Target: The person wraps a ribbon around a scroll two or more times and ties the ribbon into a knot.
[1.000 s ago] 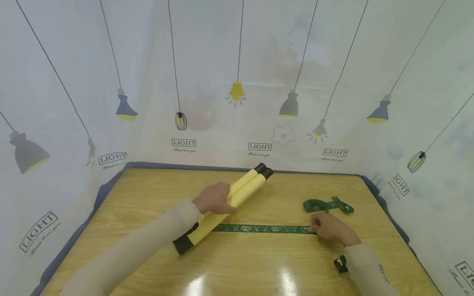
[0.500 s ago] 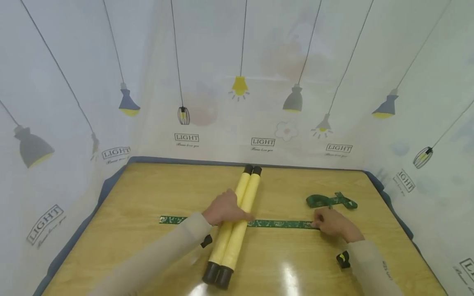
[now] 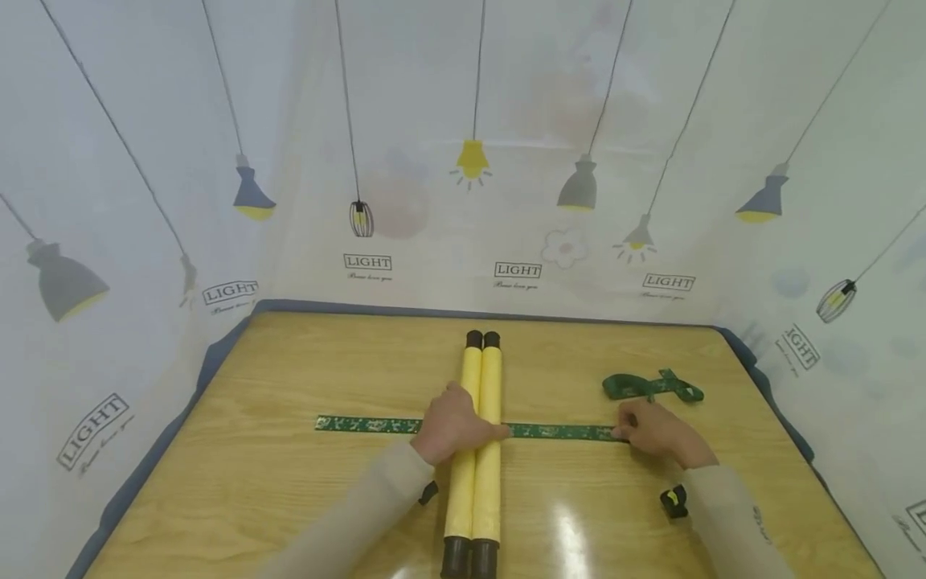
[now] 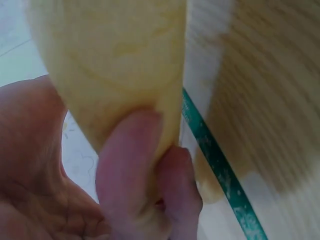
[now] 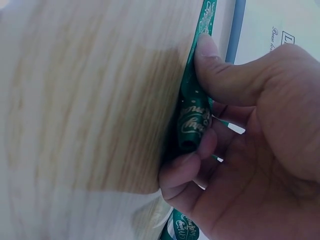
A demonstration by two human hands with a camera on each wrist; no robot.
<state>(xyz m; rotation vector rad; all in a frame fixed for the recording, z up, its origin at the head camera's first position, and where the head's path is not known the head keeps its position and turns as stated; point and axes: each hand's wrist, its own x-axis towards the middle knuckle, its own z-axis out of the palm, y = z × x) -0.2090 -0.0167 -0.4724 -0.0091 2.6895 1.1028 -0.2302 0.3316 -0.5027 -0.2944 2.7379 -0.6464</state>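
Observation:
Two yellow tubes with black end caps (image 3: 486,482) lie side by side across a green printed ribbon (image 3: 369,424), pointing away from me. My left hand (image 3: 456,426) grips both tubes around their middle, the thumb over the right one. In the left wrist view its curled fingers press against a yellow tube (image 4: 120,60), with the ribbon (image 4: 215,155) passing beneath. My right hand (image 3: 661,434) pinches the ribbon near its right part, low over the table. Up close in the right wrist view, the ribbon (image 5: 192,117) bends between thumb and fingers.
Behind my right hand the ribbon's loose loops (image 3: 654,388) lie in a heap. A small black and yellow item (image 3: 674,502) sits by the right wrist. The wooden table (image 3: 325,354) meets a lamp-printed backdrop (image 3: 434,201) at its far edge.
The left hand has moved right with the tubes and turned them from a slant to nearly straight ahead, uncovering the ribbon's left end. The right hand keeps pinching the ribbon in about the same place.

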